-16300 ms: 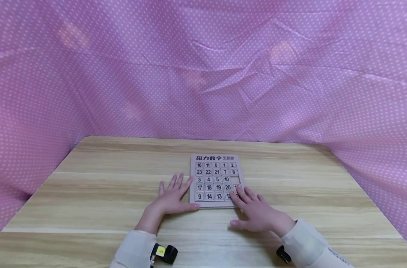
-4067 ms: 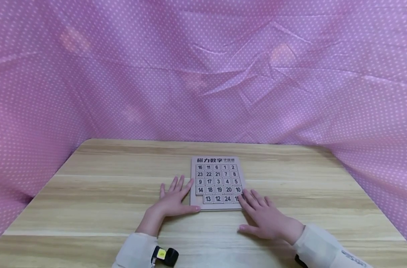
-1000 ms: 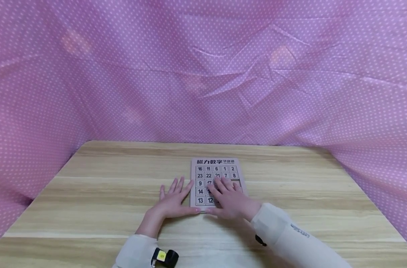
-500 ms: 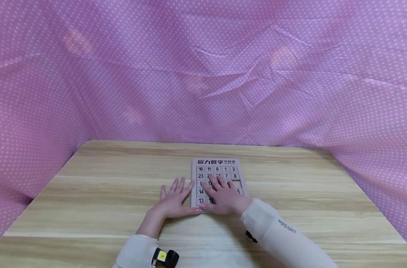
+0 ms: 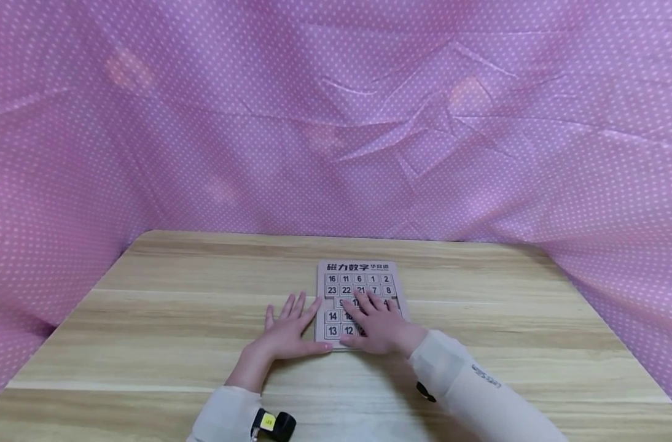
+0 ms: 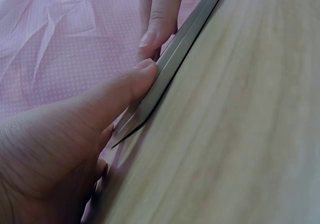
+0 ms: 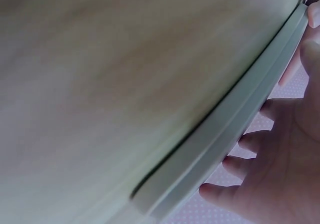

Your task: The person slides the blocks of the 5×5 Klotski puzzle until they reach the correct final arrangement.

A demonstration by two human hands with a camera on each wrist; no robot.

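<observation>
A flat number-sliding puzzle (image 5: 358, 267) with rows of numbered tiles lies on the table. My left hand (image 5: 283, 336) lies spread against its left side, index fingertip at the edge and thumb at the near left corner. In the left wrist view that thumb (image 6: 117, 89) touches the puzzle's rim (image 6: 172, 62). My right hand (image 5: 382, 326) rests over the lower right tiles with fingers extended, fingertips on the third row. Tile 9 (image 5: 341, 302) sits off its column, with a gap to its left. The right wrist view shows several right fingertips (image 7: 232, 166) on the puzzle (image 7: 225, 129). The palm hides several tiles.
The wooden table (image 5: 175, 319) spreads around the puzzle on every side. A pink dotted cloth (image 5: 336, 123) hangs behind and along both sides. A black wrist camera (image 5: 281, 425) is strapped at my left cuff.
Over the longer span, the lower rows' tiles have been rearranged. In the last half second my right hand moves slightly right and the third row slides right, opening a gap at its left end.
</observation>
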